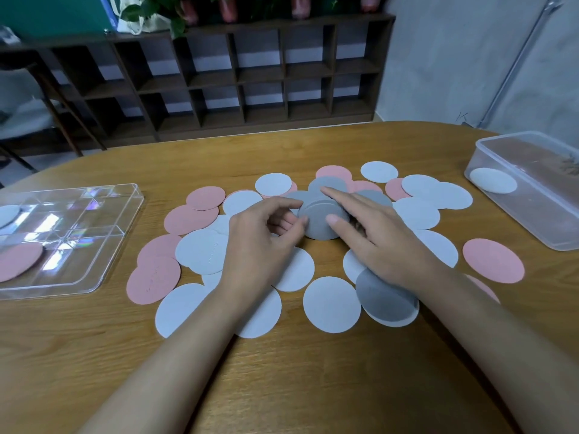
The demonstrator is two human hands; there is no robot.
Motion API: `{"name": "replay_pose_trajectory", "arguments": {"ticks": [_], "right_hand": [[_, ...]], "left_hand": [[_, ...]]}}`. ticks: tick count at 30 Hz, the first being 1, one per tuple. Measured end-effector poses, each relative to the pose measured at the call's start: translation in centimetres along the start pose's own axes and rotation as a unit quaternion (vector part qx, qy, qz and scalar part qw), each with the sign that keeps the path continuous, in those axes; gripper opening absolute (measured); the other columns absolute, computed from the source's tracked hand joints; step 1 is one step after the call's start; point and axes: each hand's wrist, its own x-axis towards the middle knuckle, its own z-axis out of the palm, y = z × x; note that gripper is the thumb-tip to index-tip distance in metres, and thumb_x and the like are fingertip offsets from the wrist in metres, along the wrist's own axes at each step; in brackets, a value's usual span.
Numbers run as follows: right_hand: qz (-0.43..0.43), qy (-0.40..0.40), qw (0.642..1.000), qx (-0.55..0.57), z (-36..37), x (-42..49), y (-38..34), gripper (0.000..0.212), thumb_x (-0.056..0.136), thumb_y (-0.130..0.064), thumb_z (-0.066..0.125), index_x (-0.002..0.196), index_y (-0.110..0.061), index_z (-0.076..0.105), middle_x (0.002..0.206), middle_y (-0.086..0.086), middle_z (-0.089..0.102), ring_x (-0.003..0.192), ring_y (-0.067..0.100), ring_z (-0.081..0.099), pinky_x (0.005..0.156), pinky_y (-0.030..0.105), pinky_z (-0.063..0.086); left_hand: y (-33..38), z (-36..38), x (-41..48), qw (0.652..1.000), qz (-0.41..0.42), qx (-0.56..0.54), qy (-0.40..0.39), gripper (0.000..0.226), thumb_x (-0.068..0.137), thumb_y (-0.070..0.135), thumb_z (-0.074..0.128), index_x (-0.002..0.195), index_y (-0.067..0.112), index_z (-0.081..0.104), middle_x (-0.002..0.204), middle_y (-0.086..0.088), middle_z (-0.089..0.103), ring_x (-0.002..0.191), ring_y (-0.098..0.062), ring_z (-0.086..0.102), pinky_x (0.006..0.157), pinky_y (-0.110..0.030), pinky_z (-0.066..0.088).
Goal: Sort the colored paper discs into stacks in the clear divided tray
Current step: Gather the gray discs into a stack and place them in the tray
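Observation:
Pink, white and grey paper discs lie scattered over the wooden table (282, 371). In the middle, my left hand (260, 245) and my right hand (376, 233) meet at a grey disc (319, 220). The left fingers are curled at its left edge, pinching it. My right hand lies flat, thumb on the disc's face and fingers stretched over more grey discs (327, 184) behind. The clear divided tray (94, 261) sits at the left, holding a pink disc (17, 261) and a white disc (7, 214) in separate compartments.
A clear plastic box (532, 195) with one white disc (493, 184) inside stands at the right edge. Another grey disc (385, 296) lies under my right wrist. A dark cubby shelf (219, 79) stands beyond the table's far edge.

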Motion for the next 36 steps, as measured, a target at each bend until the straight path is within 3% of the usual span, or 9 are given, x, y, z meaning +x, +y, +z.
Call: {"name": "replay_pose_trajectory", "arguments": {"ticks": [4,7,9,13,19,25,29,33,36], "right_hand": [[-0.014,0.017,0.998,-0.054,0.3,0.3,0.6,0.046,0.107,-0.022,0.047,0.153,-0.024,0.044,0.138,-0.004,0.059,0.117,-0.001,0.048,0.085,0.002,0.036],[0.0,0.047,0.998,-0.051,0.0,0.4,1.2,0.044,0.106,-0.019,0.049,0.15,-0.023,0.046,0.14,-0.003,0.058,0.123,0.007,0.051,0.087,0.008,0.04],[0.014,0.065,0.997,-0.046,-0.2,0.5,1.7,0.043,0.106,-0.019,0.049,0.149,-0.024,0.047,0.137,-0.003,0.059,0.118,0.009,0.052,0.085,0.008,0.042],[0.038,0.092,0.994,-0.043,-0.5,0.7,2.3,0.042,0.106,-0.02,0.049,0.148,-0.025,0.047,0.131,-0.005,0.06,0.108,0.002,0.049,0.076,-0.003,0.036],[0.044,0.089,0.994,-0.047,-0.5,0.8,2.4,0.042,0.106,-0.022,0.049,0.148,-0.026,0.046,0.132,-0.005,0.059,0.11,0.004,0.05,0.075,-0.004,0.036],[0.054,0.096,0.994,-0.03,-0.6,0.6,1.8,0.041,0.106,-0.022,0.05,0.146,-0.028,0.049,0.119,-0.013,0.058,0.098,-0.003,0.051,0.071,-0.004,0.034],[0.049,0.108,0.993,-0.011,-1.0,0.4,1.2,0.039,0.104,-0.02,0.053,0.142,-0.029,0.055,0.098,-0.023,0.055,0.086,-0.017,0.051,0.067,-0.001,0.035],[0.061,0.114,0.992,-0.009,-1.0,0.4,1.2,0.04,0.104,-0.021,0.053,0.143,-0.029,0.055,0.099,-0.011,0.059,0.081,-0.016,0.052,0.064,-0.001,0.036],[0.06,0.113,0.992,-0.011,-1.0,0.4,1.4,0.04,0.104,-0.022,0.053,0.143,-0.03,0.054,0.102,-0.009,0.06,0.083,-0.016,0.052,0.065,-0.001,0.036]], "left_hand": [[-0.5,-0.1,0.4,0.998,0.036,0.06,-0.006,0.023,0.092,0.025,0.08,0.114,0.021,0.077,0.1,0.007,0.074,0.094,-0.007,0.068,0.082,-0.027,0.056],[-1.4,-0.3,0.9,0.983,0.057,0.155,-0.077,0.045,0.096,0.038,0.072,0.138,0.023,0.065,0.14,0.009,0.064,0.132,-0.01,0.056,0.11,-0.033,0.047],[-1.8,-0.4,1.1,0.969,0.043,0.203,-0.137,0.058,0.098,0.042,0.068,0.152,0.025,0.052,0.156,0.009,0.051,0.146,-0.013,0.043,0.119,-0.034,0.038],[-1.8,-0.6,1.0,0.958,0.031,0.24,-0.152,0.056,0.098,0.047,0.066,0.148,0.028,0.051,0.128,0.005,0.066,0.12,-0.02,0.058,0.094,-0.039,0.051],[-1.5,-0.8,1.3,0.96,0.058,0.253,-0.108,0.057,0.09,0.045,0.077,0.142,0.026,0.063,0.123,0.003,0.072,0.116,-0.02,0.062,0.09,-0.041,0.054],[-1.5,-1.0,1.2,0.947,0.144,0.266,-0.105,0.027,0.101,0.034,0.067,0.124,0.021,0.073,0.1,0.003,0.077,0.097,-0.025,0.068,0.073,-0.044,0.056],[-1.0,-0.9,1.0,0.941,0.181,0.276,-0.071,0.036,0.107,0.024,0.056,0.143,0.026,0.058,0.097,0.0,0.074,0.083,-0.026,0.067,0.058,-0.035,0.05],[-0.9,-1.1,1.0,0.959,0.168,0.221,-0.054,0.048,0.105,0.011,0.057,0.151,0.024,0.049,0.105,0.003,0.07,0.085,-0.019,0.064,0.068,-0.04,0.056],[-0.5,-1.1,0.8,0.98,0.134,0.139,-0.048,0.053,0.099,0.008,0.065,0.148,0.023,0.051,0.1,0.005,0.069,0.087,-0.012,0.064,0.079,-0.033,0.057]]}}
